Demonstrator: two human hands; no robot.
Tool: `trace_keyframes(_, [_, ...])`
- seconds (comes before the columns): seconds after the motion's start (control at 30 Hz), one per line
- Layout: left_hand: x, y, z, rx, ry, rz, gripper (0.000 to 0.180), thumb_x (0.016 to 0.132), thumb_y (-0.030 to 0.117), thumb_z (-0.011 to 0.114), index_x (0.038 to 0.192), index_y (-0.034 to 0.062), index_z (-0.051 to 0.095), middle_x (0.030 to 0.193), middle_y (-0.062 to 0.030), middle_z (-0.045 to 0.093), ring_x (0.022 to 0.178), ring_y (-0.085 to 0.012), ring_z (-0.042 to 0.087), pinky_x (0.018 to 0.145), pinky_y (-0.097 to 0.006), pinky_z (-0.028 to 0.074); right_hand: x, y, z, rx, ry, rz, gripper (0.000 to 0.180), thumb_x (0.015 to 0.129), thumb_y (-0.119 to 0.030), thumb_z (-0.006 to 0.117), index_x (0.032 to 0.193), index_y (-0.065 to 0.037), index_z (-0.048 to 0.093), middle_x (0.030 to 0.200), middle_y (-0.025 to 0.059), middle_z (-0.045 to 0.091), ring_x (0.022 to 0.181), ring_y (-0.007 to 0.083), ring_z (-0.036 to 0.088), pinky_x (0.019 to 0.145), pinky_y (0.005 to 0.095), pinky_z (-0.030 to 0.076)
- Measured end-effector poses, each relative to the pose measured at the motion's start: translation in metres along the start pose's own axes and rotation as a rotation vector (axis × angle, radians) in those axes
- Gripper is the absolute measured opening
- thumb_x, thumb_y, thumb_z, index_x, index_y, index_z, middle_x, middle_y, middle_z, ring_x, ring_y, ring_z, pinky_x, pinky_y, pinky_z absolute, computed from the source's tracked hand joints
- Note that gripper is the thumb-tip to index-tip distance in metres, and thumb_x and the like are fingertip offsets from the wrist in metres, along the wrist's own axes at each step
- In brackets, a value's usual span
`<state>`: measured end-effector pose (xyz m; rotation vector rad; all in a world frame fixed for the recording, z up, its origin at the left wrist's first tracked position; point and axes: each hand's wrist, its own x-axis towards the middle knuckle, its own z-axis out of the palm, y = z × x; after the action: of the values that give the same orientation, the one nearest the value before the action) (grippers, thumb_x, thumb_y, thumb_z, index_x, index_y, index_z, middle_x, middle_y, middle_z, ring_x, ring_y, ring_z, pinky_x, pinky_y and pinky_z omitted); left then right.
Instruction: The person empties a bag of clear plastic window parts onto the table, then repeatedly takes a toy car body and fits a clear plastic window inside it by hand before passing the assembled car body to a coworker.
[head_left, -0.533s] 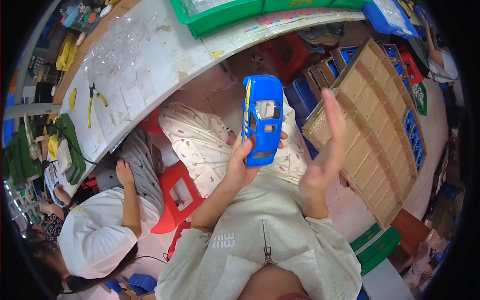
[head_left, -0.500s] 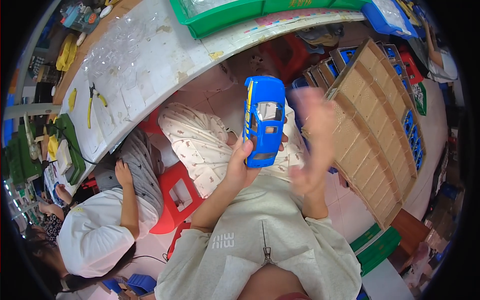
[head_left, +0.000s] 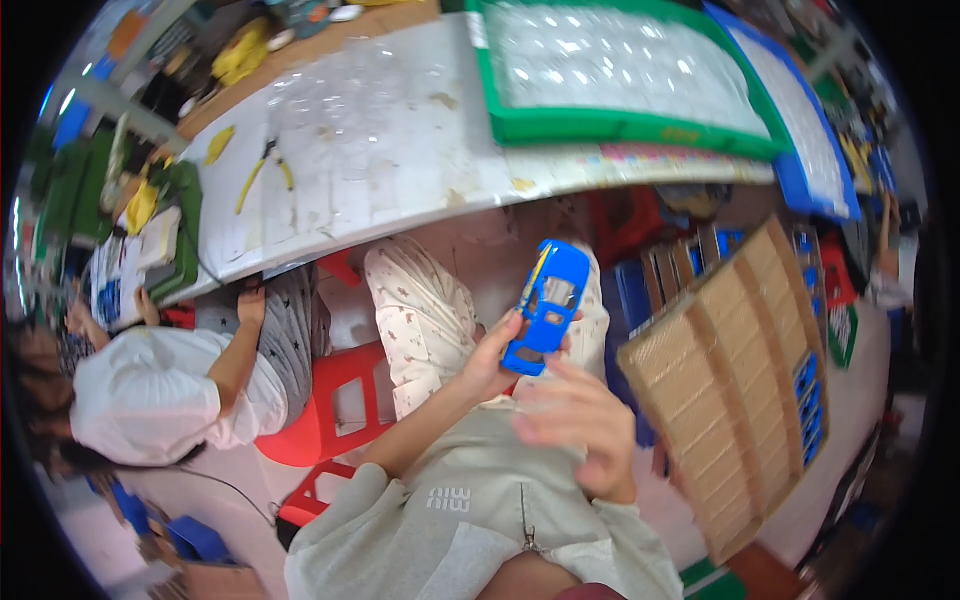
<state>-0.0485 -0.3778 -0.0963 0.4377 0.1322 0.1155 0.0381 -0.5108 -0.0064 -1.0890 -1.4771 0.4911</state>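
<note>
My left hand (head_left: 492, 362) grips a blue toy car body (head_left: 547, 305) by its lower end and holds it up above my lap. The car shell points up and to the right, with its window openings showing. My right hand (head_left: 577, 422) hovers just below and to the right of the car, blurred, fingers apart and holding nothing. My legs in pale patterned trousers (head_left: 425, 320) lie under both hands.
A long white worktable (head_left: 380, 170) runs across the top, with a green tray (head_left: 640, 130), a blue tray (head_left: 820, 190) and pliers (head_left: 262, 170). A cardboard divider box (head_left: 740, 390) stands at my right. A seated person in white (head_left: 160, 390) is at my left beside a red stool (head_left: 335, 405).
My head view has shifted. The car has tilted and sits lower in view. My right hand has dropped from beside the car to below it, with its fingers curling.
</note>
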Motion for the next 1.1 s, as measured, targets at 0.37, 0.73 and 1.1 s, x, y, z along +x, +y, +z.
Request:
trace_keyframes(0.37, [-0.08,0.253,-0.102,1.859,1.248,1.132,0.034,0.082,0.027,0.06,0.094,-0.0044,0.056,0.082,-0.0172,0.053,0.077,-0.0293,0.052,0.071,-0.036,0.042,0.097,-0.121,-0.031,0.153,0.266,-1.084,0.027,0.093,-0.022,0.035,0.119,-0.018,0.041,0.058,-0.002,0.043,0.044,0.0071,0.033,0.045,0.0257,0.025])
trace_keyframes(0.73, [-0.127,0.404,-0.2,2.114,1.779,0.495,0.033,0.071,0.03,0.066,0.087,0.0017,0.059,0.097,-0.0217,0.054,0.092,-0.0356,0.053,0.078,-0.043,0.043,0.116,-0.153,-0.036,0.114,0.417,-1.218,0.018,0.084,-0.013,0.044,0.068,-0.014,0.035,0.056,-0.008,0.03,0.045,0.0025,0.027,0.044,0.0209,0.018])
trace_keyframes(1.1, [-0.042,0.322,-0.163,2.297,1.68,0.383,0.091,0.062,0.065,0.061,0.119,-0.0037,0.042,0.119,-0.027,0.042,0.111,-0.0405,0.036,0.096,-0.048,0.023,0.122,-0.155,-0.045,0.028,0.291,-1.105,0.021,0.081,-0.009,0.047,0.067,-0.015,0.032,0.056,-0.0063,0.028,0.043,0.0044,0.024,0.044,0.0217,0.017])
